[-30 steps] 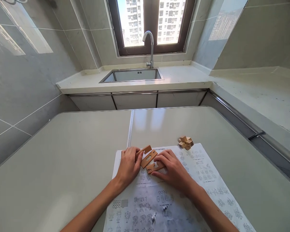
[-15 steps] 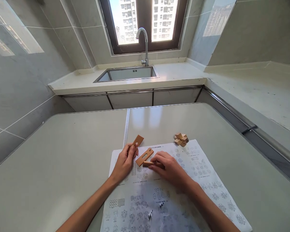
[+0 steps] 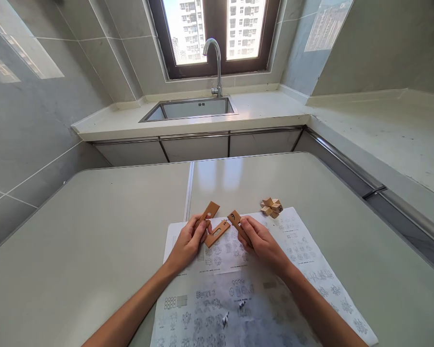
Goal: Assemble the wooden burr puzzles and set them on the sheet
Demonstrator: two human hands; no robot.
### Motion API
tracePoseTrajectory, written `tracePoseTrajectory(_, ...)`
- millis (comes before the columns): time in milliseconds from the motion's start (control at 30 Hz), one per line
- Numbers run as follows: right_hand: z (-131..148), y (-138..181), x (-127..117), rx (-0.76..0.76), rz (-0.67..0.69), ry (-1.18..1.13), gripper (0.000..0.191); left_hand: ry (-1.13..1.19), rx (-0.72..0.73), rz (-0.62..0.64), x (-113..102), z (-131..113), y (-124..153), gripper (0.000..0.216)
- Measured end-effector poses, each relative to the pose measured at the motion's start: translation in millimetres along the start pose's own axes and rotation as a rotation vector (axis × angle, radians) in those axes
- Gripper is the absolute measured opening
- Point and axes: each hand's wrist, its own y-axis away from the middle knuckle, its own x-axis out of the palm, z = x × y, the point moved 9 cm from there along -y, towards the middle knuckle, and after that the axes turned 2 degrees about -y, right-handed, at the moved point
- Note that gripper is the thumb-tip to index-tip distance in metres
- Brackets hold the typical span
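Closed around a flat wooden puzzle piece [image 3: 211, 208], my left hand [image 3: 188, 241] is left of the sheet's middle; its fingers cover the lower part. Another wooden piece, marked 3 [image 3: 235, 218], is pinched in my right hand [image 3: 257, 239], tilted with its numbered end up. Between the hands lies a slotted wooden piece [image 3: 217, 233], marked 2, close to my left fingertips; I cannot tell if they touch it. Under both hands spreads a printed instruction sheet [image 3: 210, 284] with rows of small line drawings and two torn spots.
An assembled wooden burr puzzle [image 3: 271, 207] sits at the sheet's far right edge. The pale table [image 3: 94, 241] has a seam running away from me. Beyond it are a counter [image 3: 267, 106], a sink [image 3: 155, 114] and a faucet [image 3: 219, 67] under a window.
My right hand has lifted its piece off the sheet and turned it upright, so its number faces me. The piece in my left hand has shifted slightly right.
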Motion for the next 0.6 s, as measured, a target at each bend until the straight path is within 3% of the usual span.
tracePoseTrajectory(300,-2.7,-0.4,-6.0,-0.006,-0.044,0.031,0.045,-0.625,0.087,-0.167,-18.6,-0.4,-1.5,0.031)
tracePoseTrajectory(600,1.2,-0.9,-4.5,-0.015,-0.036,0.056,0.047,-0.895,0.202,-0.166,-16.1,-3.0,-4.6,0.029)
